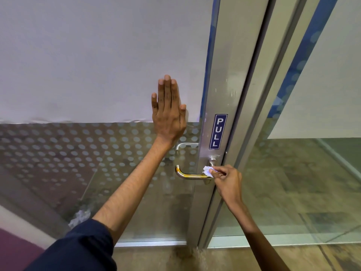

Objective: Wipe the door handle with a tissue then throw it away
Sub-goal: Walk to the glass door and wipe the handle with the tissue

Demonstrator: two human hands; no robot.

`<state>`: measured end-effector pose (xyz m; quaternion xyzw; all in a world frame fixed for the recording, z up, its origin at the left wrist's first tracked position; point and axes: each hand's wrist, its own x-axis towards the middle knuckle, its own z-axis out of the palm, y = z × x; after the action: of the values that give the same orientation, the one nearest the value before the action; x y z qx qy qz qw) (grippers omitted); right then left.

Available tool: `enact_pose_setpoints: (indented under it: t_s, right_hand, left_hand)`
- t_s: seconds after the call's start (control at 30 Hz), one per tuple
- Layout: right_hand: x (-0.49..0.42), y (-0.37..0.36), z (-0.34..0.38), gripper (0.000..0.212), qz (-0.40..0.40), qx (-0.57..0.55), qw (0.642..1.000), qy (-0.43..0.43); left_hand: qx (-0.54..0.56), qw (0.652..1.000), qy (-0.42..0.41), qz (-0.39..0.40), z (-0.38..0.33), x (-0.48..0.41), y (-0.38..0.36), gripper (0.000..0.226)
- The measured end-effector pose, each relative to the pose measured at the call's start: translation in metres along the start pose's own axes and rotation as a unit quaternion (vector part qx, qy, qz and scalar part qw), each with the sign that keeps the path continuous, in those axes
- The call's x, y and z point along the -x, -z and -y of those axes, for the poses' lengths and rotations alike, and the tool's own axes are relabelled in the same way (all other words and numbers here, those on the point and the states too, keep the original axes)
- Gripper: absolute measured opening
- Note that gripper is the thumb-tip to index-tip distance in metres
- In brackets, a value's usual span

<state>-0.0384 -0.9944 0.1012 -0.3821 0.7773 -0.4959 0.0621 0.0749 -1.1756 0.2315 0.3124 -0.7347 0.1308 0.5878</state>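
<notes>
A silver lever door handle (188, 174) juts left from the metal door stile (216, 94), below a blue PULL sticker (218, 131). My right hand (227, 182) pinches a small crumpled white tissue (207, 170) and presses it against the handle near its base, by the stile. My left hand (169, 112) lies flat on the frosted glass door panel (97, 65), fingers stretched upward and close together, holding nothing. A second handle (184, 145) shows through the glass on the far side.
The lower glass carries a dotted frosted pattern (78, 149). A fixed glass panel (312, 173) stands right of the door frame. A crumpled white scrap (81, 217) lies on the floor behind the glass at lower left. Tan floor (214, 259) runs along the bottom.
</notes>
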Motion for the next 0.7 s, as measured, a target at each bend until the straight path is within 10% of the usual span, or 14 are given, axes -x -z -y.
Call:
enact_pose_setpoints:
  t_s: [0.7]
  right_hand:
    - [0.026, -0.026, 0.040, 0.019, 0.091, 0.026, 0.989, 0.117]
  left_hand:
    - [-0.021, 0.999, -0.015, -0.020, 0.006, 0.001, -0.009, 0.059]
